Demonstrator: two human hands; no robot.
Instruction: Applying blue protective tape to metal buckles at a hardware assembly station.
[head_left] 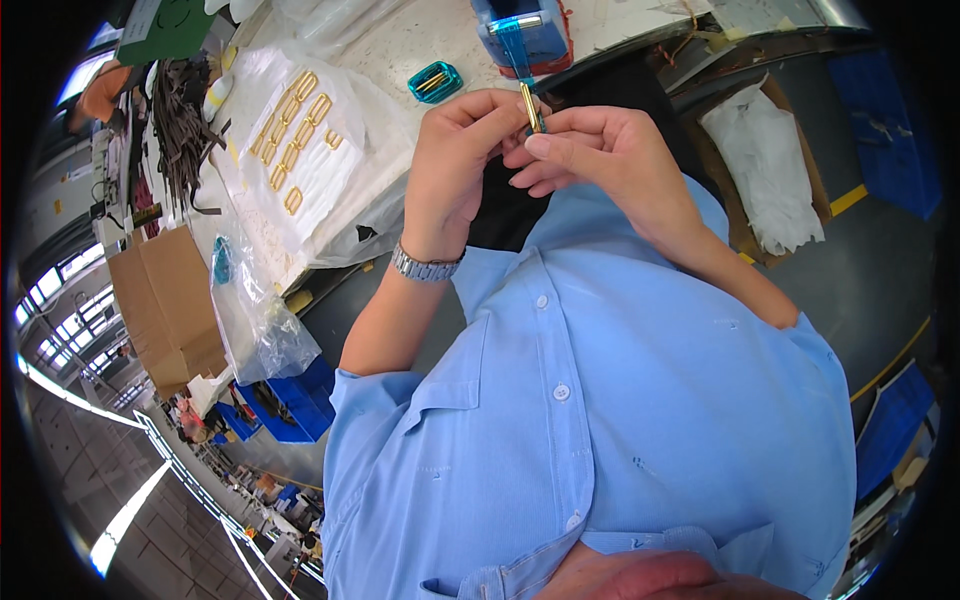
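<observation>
My left hand (462, 150), with a metal-band watch (425, 264) on its wrist, pinches a narrow gold-coloured metal piece (530, 108) near the table's edge. From the other side, my right hand (612, 160) closes its thumb and index finger on the lower end of the same piece. Just beyond the fingertips stands a blue holder (553, 35) with a reddish base, and a translucent blue strip (512, 52) reaches from it toward the metal piece. A small teal tray (452, 90) with gold pieces in it sits beside my left hand. My fingers partly hide the metal piece.
Several gold oblong rings (282, 130) lie in rows on a white sheet (345, 150) to the left. Dark strips (180, 140) hang farther left, near a brown cardboard sheet (165, 305) and a plastic bag (262, 325). On the right stands a carton (805, 150) with white wrapping.
</observation>
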